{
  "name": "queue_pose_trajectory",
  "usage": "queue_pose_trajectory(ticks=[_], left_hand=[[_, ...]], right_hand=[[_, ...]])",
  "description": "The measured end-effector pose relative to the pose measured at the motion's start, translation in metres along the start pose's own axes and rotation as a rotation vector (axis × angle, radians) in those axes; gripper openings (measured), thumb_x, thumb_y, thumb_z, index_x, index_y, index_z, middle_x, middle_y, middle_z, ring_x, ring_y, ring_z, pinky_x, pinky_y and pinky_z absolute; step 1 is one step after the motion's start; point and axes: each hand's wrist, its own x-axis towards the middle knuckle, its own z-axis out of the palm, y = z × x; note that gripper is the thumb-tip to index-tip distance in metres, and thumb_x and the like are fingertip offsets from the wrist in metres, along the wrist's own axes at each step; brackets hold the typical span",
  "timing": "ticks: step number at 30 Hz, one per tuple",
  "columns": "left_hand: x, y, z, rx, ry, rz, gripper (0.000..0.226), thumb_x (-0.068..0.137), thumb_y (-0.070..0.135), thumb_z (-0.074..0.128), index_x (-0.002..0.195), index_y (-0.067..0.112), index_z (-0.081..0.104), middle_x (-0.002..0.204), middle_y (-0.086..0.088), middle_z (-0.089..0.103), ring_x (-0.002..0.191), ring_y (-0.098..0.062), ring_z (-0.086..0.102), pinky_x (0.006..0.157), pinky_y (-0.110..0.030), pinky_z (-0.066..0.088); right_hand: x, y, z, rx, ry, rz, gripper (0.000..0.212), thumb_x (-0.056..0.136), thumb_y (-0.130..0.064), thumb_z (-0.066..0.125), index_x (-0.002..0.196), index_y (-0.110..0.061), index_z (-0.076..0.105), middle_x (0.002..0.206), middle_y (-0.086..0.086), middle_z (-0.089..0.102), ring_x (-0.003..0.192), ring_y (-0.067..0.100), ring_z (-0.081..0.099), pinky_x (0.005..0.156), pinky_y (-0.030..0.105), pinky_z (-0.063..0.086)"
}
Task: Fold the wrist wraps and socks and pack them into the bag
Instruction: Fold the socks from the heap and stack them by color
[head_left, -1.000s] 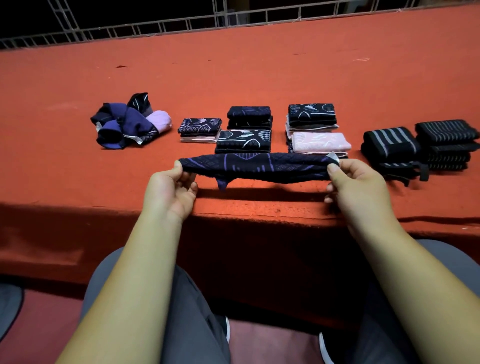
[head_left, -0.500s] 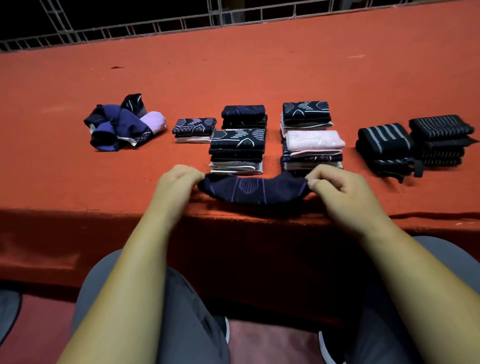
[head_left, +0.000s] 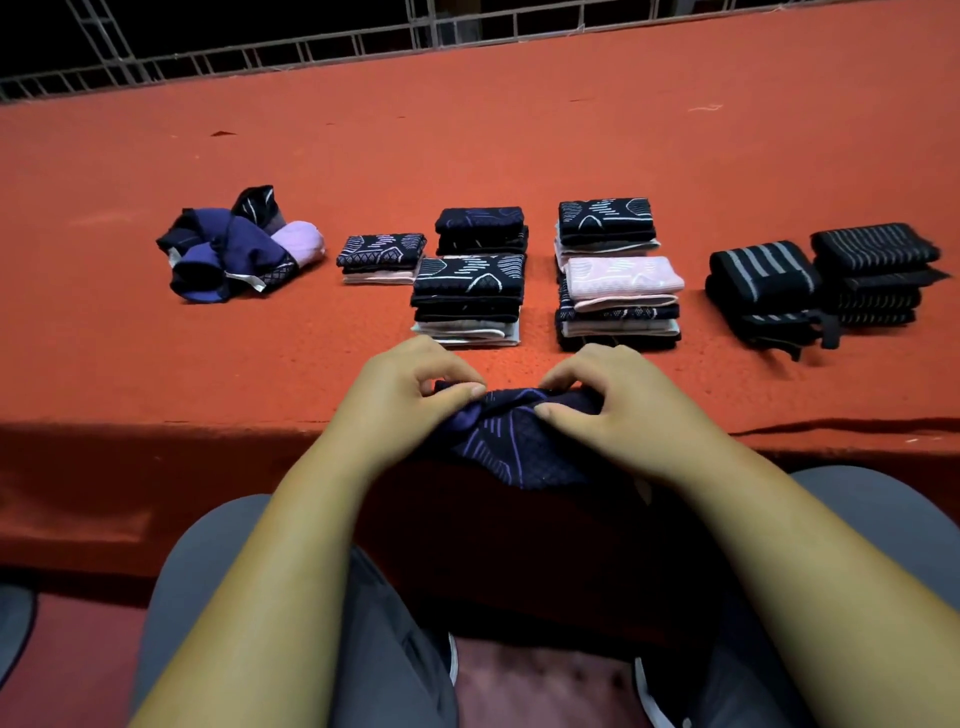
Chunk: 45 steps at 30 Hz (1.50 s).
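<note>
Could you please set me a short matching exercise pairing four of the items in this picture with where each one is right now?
Things
1. navy sock
2. pale pink sock
3. heap of unfolded socks
4. striped wrist wraps

Places
A. stacked at the far right of the table
B. lying loose at the far left
C. pinched between the left hand and the right hand at the near edge
D. on top of a folded stack right of centre

Pairs: 1-C, 2-D, 3-B, 4-A
</note>
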Motion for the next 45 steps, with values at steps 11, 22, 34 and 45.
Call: queue_pose_trajectory(ticks=[11,22,34,45], left_hand=[[-0.010,-0.012,-0.023,0.039,-0.192,-0.040,0.021,0.091,0.016,0.081,0.097,0.030,0.068,0.100,0.017,0.065,0.097,-0.003,0.059,0.086,-0.030,0.043],[-0.005,-0.023,-0.030,-0.605,0.310,-0.325,0.025,0.101,0.002,0.065,0.090,0.023,0.058,0.069,0.013,0.059,0.063,-0.003,0.055,0.060,-0.020,0.049],[-0.001,0.030,-0.018,-0.844,0.141,-0.136,0.014,0.093,0.000,0.072,0.096,0.014,0.072,0.089,-0.002,0.075,0.081,-0.011,0.067,0.075,-0.023,0.055],[0.007,0.014,-0.019,-0.809,0.228,-0.266,0.015,0.098,0.015,0.072,0.112,0.013,0.074,0.107,-0.008,0.079,0.097,-0.018,0.070,0.086,-0.033,0.054]], right_hand=[[0.002,0.008,-0.003,0.171,0.073,0.033,0.008,0.093,-0.034,0.080,0.101,-0.033,0.080,0.098,-0.011,0.071,0.100,0.009,0.066,0.094,0.042,0.052],[-0.007,0.007,-0.030,0.269,0.100,0.140,0.007,0.096,-0.024,0.076,0.097,-0.029,0.071,0.095,-0.018,0.073,0.087,-0.009,0.062,0.076,0.009,0.041],[0.000,-0.024,-0.033,0.130,0.032,-0.099,0.037,0.088,-0.068,0.069,0.109,-0.038,0.072,0.107,-0.019,0.069,0.104,0.008,0.063,0.089,0.034,0.051],[0.019,-0.046,-0.021,0.230,0.036,-0.078,0.012,0.095,-0.035,0.077,0.090,-0.026,0.070,0.080,-0.012,0.072,0.077,0.006,0.066,0.077,0.037,0.054]])
